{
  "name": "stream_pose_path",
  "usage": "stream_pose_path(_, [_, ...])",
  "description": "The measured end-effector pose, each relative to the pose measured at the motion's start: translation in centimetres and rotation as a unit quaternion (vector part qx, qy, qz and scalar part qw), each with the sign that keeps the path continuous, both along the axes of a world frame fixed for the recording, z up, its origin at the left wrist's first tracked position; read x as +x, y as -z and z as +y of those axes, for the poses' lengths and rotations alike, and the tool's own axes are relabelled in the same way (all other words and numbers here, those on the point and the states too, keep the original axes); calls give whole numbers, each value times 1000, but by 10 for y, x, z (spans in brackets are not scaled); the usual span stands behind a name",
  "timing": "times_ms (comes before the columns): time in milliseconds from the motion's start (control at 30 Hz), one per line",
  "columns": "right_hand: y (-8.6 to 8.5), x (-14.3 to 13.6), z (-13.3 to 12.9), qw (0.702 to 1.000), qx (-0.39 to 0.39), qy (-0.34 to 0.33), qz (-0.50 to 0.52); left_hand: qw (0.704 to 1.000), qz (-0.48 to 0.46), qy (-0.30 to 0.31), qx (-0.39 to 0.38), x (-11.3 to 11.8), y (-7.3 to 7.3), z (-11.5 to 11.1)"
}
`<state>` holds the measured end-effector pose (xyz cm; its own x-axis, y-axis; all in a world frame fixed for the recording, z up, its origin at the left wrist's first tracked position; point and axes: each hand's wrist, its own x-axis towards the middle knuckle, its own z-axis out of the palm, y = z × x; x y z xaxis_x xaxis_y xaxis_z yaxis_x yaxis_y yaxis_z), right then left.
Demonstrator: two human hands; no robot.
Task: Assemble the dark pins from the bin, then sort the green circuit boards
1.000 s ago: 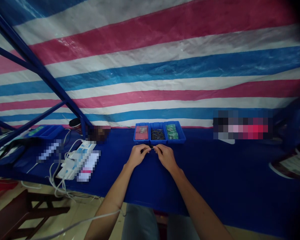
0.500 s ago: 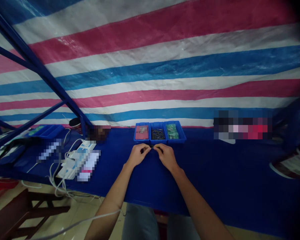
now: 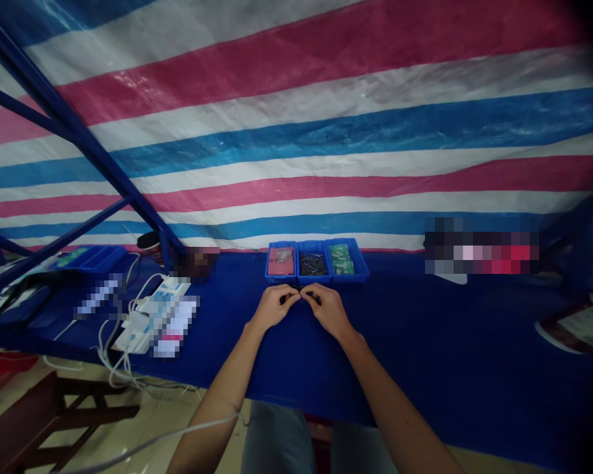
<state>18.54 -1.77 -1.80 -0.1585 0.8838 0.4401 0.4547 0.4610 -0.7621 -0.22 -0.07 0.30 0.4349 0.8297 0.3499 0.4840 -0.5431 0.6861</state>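
My left hand (image 3: 277, 305) and my right hand (image 3: 325, 307) meet over the table, fingertips pinched together and almost touching. Whatever sits between them is too small to make out. Just beyond my fingers stands a blue bin (image 3: 310, 279) filled with thin dark metal pieces (image 3: 313, 264) that look like screws. To its left, another blue bin (image 3: 281, 279) contains flat pinkish-red pieces (image 3: 281, 261). On the right, a third blue bin (image 3: 362, 268) has green pieces (image 3: 340, 259) in it, which resemble small circuit boards.
White cables and a power strip (image 3: 151, 319) lie on the blue table (image 3: 425, 355) to the left. A blue tray (image 3: 99, 259) and a dark cup (image 3: 149, 243) stand farther back. At the far right is a round container (image 3: 576, 326). Striped sheeting (image 3: 296, 131) hangs behind.
My fingertips have drawn slightly closer together. The thin shiny piece that showed between them before is now mostly hidden. The bins stay in place.
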Motion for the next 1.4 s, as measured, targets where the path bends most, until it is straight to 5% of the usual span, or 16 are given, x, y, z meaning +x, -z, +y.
stream_pose_path(1033, [-4,-3,-3,989,-6,66,-134,1000,-24,-4,-13,0,4,2])
stream_pose_path(1400, [-2,-1,-2,999,-2,11,-41,1000,-15,-13,-17,-1,3,2])
